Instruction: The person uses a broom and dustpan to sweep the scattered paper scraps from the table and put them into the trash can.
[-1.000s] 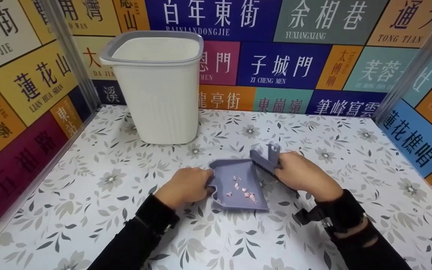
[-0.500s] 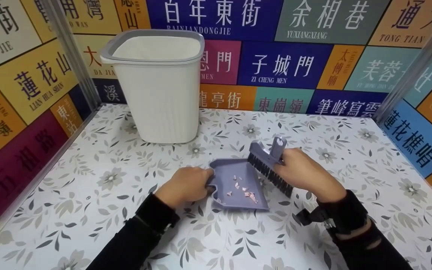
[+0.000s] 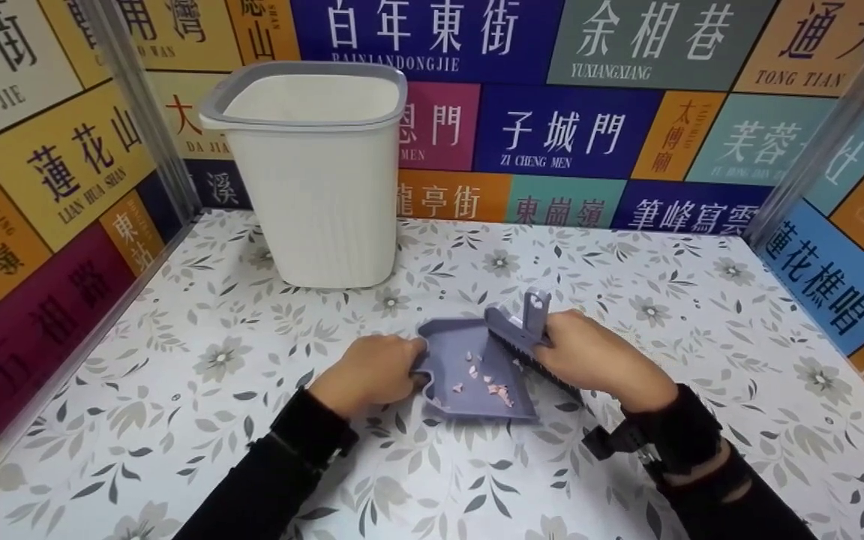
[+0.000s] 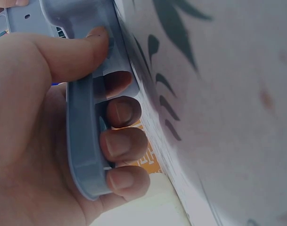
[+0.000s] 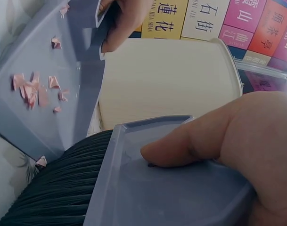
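Observation:
My left hand (image 3: 372,373) grips the handle of a grey-purple dustpan (image 3: 451,337) that lies on the table, its fingers curled round the handle loop (image 4: 82,141) in the left wrist view. Several small pink scraps (image 3: 499,391) lie in the pan. A matching hand brush (image 3: 516,328) is held in my right hand (image 3: 601,356), its thumb lying along the brush back (image 5: 148,183). The dark bristles (image 5: 63,174) meet the pan's open right edge. One more pink scrap (image 5: 41,161) sits beside the bristles, by the pan's edge, in the right wrist view.
A tall white bin (image 3: 319,202) with a grey rim stands behind the dustpan, to the left. The table (image 3: 222,465) has a floral cover. Panels with colourful lettering (image 3: 567,127) enclose the back and sides.
The brush was raised and tilted, showing its bristles, half a second ago. Now it is lower and slightly further left, over the pan's edge. The dustpan and left hand stay put.

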`<state>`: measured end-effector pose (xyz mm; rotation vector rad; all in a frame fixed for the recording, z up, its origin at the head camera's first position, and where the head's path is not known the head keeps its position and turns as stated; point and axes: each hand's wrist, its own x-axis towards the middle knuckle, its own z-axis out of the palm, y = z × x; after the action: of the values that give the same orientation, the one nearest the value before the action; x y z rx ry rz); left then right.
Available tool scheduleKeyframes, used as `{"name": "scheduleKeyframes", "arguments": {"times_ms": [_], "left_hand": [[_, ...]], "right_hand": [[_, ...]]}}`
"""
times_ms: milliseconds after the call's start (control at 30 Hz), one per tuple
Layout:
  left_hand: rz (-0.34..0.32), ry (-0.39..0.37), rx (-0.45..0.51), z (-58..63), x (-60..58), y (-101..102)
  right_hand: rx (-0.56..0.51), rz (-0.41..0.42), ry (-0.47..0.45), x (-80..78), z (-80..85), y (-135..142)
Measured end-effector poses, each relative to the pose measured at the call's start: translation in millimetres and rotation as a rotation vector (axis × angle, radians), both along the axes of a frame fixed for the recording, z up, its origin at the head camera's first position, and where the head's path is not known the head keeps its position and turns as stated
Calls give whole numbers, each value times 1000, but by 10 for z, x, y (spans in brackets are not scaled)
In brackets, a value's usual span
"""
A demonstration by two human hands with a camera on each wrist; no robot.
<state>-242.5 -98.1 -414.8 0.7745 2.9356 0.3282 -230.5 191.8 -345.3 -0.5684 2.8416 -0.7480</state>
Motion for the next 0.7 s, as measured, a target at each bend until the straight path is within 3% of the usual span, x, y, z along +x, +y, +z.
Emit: {"name": "scheduleKeyframes", "arguments": {"times_ms": [367,533,700], "left_hand": [[-1,-5,1,8,11,-8],[-5,26,-3,6,11,-12],[-8,26,-3,8,7,-15]], "right_hand": [[-117,98,42,87,-5,-106],[-166,28,88,46,26,-40],[-64,-65,113,-14,60,81]]}}
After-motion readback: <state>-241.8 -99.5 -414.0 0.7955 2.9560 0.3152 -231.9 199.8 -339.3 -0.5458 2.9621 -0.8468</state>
